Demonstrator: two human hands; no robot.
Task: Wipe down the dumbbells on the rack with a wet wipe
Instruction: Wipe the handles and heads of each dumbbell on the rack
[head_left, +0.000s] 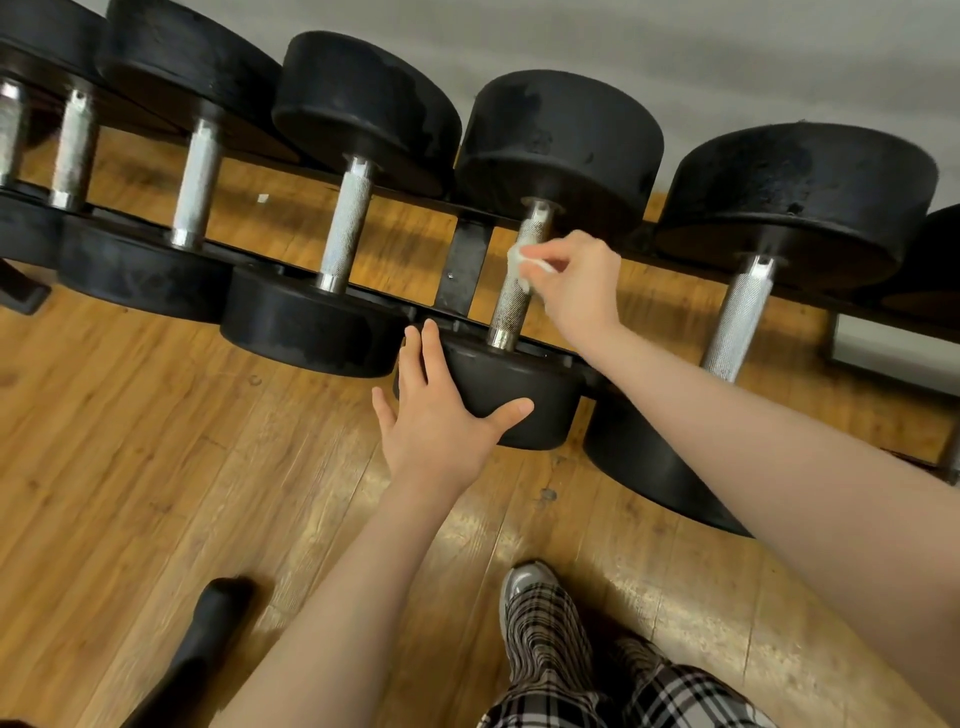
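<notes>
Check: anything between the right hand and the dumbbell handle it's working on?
Yes, in the head view: the wet wipe, pinched by the right hand, lies against the knurled handle. Nothing else shows there.

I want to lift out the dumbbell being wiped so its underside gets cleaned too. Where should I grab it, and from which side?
Probably the knurled handle of the dumbbell, from above on the near side. It lies bare between the two wide black heads, which look too broad for one hand. The right hand with the wipe is there already; the left hand rests on the near head.
</notes>
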